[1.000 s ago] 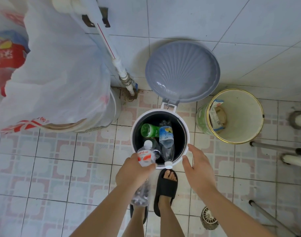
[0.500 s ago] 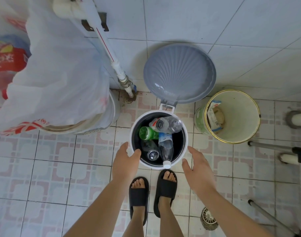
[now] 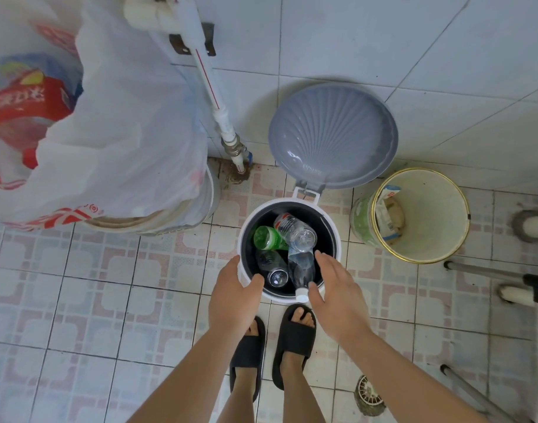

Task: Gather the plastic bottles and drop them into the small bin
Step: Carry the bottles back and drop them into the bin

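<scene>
Both hands [image 3: 287,296] closer over bin [image 3: 242,239]

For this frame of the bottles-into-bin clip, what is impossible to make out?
Head view only:
- Bottom of the small white bin: covered by the plastic bottles.
- Near left rim: under the left hand.
- Clear bottle with the white cap: partly behind the right hand; contact unclear.
- Contents of the white plastic bag: blurred by film, cut at the left edge.
- Pedal: not visible.
</scene>
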